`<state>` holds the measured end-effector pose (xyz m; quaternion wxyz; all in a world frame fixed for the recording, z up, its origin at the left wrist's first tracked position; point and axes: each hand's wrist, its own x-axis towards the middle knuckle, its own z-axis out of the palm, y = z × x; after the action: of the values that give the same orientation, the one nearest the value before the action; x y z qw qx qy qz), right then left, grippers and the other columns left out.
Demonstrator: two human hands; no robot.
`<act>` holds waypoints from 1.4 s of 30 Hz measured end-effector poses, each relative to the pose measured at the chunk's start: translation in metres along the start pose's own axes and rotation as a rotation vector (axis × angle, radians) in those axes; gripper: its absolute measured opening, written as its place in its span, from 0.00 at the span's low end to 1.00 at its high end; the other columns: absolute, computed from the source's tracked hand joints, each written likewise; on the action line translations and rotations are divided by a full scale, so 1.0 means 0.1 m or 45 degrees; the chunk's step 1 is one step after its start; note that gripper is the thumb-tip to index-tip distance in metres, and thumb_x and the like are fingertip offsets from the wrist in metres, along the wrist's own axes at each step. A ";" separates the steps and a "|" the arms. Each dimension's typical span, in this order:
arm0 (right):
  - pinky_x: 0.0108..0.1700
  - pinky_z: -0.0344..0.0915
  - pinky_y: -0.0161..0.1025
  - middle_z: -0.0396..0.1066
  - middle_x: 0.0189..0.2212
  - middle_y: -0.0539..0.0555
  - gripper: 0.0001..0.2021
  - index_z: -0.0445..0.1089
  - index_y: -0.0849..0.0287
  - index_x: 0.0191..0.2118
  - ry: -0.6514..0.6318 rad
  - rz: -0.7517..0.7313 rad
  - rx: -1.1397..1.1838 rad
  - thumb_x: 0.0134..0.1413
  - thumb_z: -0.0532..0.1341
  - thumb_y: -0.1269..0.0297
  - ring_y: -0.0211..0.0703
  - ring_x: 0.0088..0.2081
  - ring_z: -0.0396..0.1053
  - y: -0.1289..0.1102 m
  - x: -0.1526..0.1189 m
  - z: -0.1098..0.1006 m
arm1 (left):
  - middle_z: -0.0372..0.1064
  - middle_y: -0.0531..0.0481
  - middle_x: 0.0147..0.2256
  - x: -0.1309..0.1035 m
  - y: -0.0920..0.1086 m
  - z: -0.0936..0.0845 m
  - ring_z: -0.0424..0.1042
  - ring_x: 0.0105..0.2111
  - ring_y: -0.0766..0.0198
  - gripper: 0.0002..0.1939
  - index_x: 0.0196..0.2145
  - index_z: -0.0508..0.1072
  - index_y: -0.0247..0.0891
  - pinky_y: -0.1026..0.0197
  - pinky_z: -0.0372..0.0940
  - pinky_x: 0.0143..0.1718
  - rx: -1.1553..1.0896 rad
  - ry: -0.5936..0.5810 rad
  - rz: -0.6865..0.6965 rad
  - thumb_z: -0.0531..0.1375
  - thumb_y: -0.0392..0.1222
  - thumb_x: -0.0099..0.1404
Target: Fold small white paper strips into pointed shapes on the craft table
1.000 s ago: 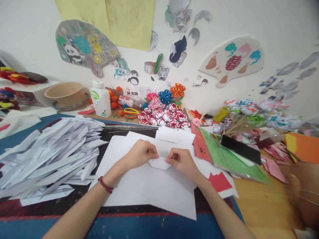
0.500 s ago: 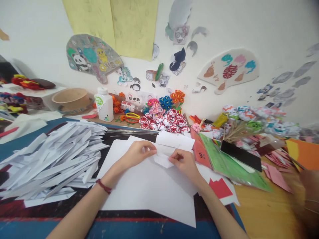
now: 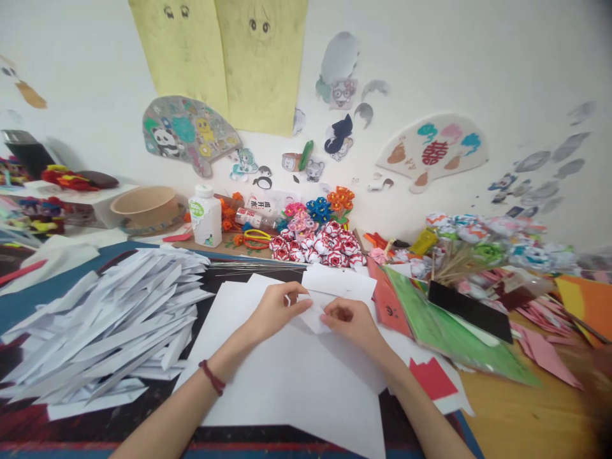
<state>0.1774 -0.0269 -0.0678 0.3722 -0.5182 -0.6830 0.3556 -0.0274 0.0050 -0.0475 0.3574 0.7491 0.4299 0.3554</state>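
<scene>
Both hands are over large white sheets (image 3: 282, 382) at the middle of the table. My left hand (image 3: 277, 309) pinches the upper left part of a small white paper piece (image 3: 313, 317) between thumb and fingers. On the piece's right side, my right hand (image 3: 352, 322) has its fingers closed on the edge. Just beyond the hands lie smaller white paper pieces (image 3: 351, 284). To the left is a big heap of folded white paper strips (image 3: 119, 319).
At the back stand a white bottle (image 3: 205, 220), a round tan container (image 3: 146, 207) and red-and-white paper flowers (image 3: 325, 245). A black phone-like slab (image 3: 471, 311) lies on a green packet (image 3: 430, 325) at right, beside a red paper piece (image 3: 433, 378).
The view has tilted up slightly, so the table items sit lower. The small paper piece has turned a little between my hands. A blurred arm at the right edge has mostly left the view.
</scene>
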 end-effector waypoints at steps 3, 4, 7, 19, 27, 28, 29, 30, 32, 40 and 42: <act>0.21 0.56 0.32 0.65 0.17 0.49 0.13 0.70 0.62 0.29 -0.133 0.102 0.156 0.49 0.64 0.55 0.35 0.18 0.62 0.00 -0.02 0.02 | 0.63 0.56 0.21 0.00 -0.02 0.03 0.60 0.23 0.69 0.11 0.31 0.75 0.36 0.67 0.55 0.27 -0.007 0.030 -0.014 0.61 0.47 0.57; 0.20 0.57 0.32 0.66 0.17 0.49 0.13 0.70 0.62 0.29 -0.154 0.122 0.199 0.49 0.63 0.55 0.35 0.17 0.63 -0.01 -0.03 0.03 | 0.62 0.56 0.21 -0.01 -0.02 0.04 0.60 0.23 0.69 0.11 0.31 0.75 0.36 0.67 0.55 0.27 -0.024 0.027 -0.022 0.61 0.48 0.57; 0.19 0.59 0.32 0.67 0.16 0.50 0.14 0.68 0.62 0.29 -0.146 0.138 0.313 0.50 0.62 0.54 0.37 0.17 0.65 -0.05 -0.04 0.05 | 0.66 0.53 0.25 0.00 -0.04 0.06 0.63 0.26 0.67 0.14 0.36 0.73 0.36 0.67 0.56 0.27 -0.151 0.016 -0.046 0.58 0.50 0.59; 0.26 0.62 0.32 0.68 0.20 0.50 0.17 0.65 0.61 0.26 -0.029 0.067 0.293 0.49 0.62 0.51 0.36 0.22 0.66 -0.01 0.01 -0.05 | 0.52 0.58 0.19 -0.08 -0.01 0.07 0.52 0.22 0.71 0.17 0.19 0.63 0.34 0.67 0.48 0.25 0.203 -0.247 0.083 0.57 0.48 0.60; 0.25 0.59 0.32 0.70 0.22 0.52 0.14 0.70 0.63 0.27 -0.201 0.141 0.180 0.47 0.63 0.54 0.37 0.24 0.65 0.06 -0.02 -0.16 | 0.63 0.56 0.23 -0.08 -0.06 0.04 0.59 0.23 0.68 0.10 0.36 0.72 0.38 0.67 0.53 0.26 0.204 -0.221 0.005 0.56 0.45 0.61; 0.25 0.58 0.32 0.70 0.23 0.51 0.13 0.71 0.62 0.27 -0.198 0.121 0.130 0.48 0.63 0.55 0.37 0.24 0.64 0.06 -0.02 -0.17 | 0.62 0.56 0.23 -0.08 -0.07 0.04 0.58 0.23 0.68 0.10 0.35 0.73 0.38 0.67 0.52 0.26 0.214 -0.207 -0.005 0.57 0.46 0.60; 0.25 0.57 0.31 0.70 0.23 0.51 0.12 0.72 0.62 0.27 -0.178 0.096 0.072 0.48 0.63 0.56 0.37 0.25 0.64 0.06 -0.02 -0.18 | 0.62 0.56 0.22 -0.08 -0.09 0.04 0.58 0.23 0.68 0.10 0.34 0.73 0.38 0.67 0.52 0.26 0.233 -0.201 -0.003 0.58 0.47 0.59; 0.25 0.56 0.32 0.70 0.23 0.51 0.11 0.72 0.62 0.27 -0.150 0.069 0.008 0.48 0.63 0.57 0.37 0.25 0.63 0.05 -0.03 -0.18 | 0.63 0.56 0.22 -0.08 -0.10 0.04 0.58 0.23 0.68 0.11 0.32 0.74 0.38 0.67 0.52 0.26 0.258 -0.198 0.008 0.58 0.48 0.59; 0.26 0.55 0.32 0.69 0.22 0.50 0.10 0.73 0.62 0.26 -0.114 0.014 -0.120 0.48 0.63 0.59 0.36 0.25 0.62 0.04 -0.03 -0.18 | 0.66 0.55 0.23 -0.07 -0.13 0.03 0.60 0.24 0.68 0.10 0.32 0.75 0.39 0.66 0.53 0.26 0.305 -0.197 0.038 0.58 0.47 0.59; 0.28 0.55 0.33 0.69 0.25 0.49 0.09 0.73 0.59 0.30 -0.144 -0.115 -0.262 0.46 0.65 0.59 0.37 0.26 0.61 -0.02 -0.07 -0.14 | 0.69 0.52 0.28 -0.10 -0.16 0.02 0.64 0.27 0.67 0.08 0.35 0.75 0.40 0.65 0.56 0.30 0.371 -0.228 0.123 0.57 0.38 0.59; 0.29 0.56 0.33 0.70 0.26 0.49 0.07 0.73 0.58 0.33 -0.155 -0.132 -0.253 0.49 0.64 0.61 0.37 0.27 0.62 -0.03 -0.07 -0.14 | 0.69 0.52 0.28 -0.10 -0.14 0.04 0.64 0.28 0.66 0.08 0.34 0.75 0.40 0.65 0.57 0.31 0.381 -0.225 0.169 0.56 0.37 0.60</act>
<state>0.1899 -0.0326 -0.0593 0.2947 -0.4940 -0.7621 0.2971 -0.0333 0.0000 -0.0632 0.2540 0.8489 0.3947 0.2429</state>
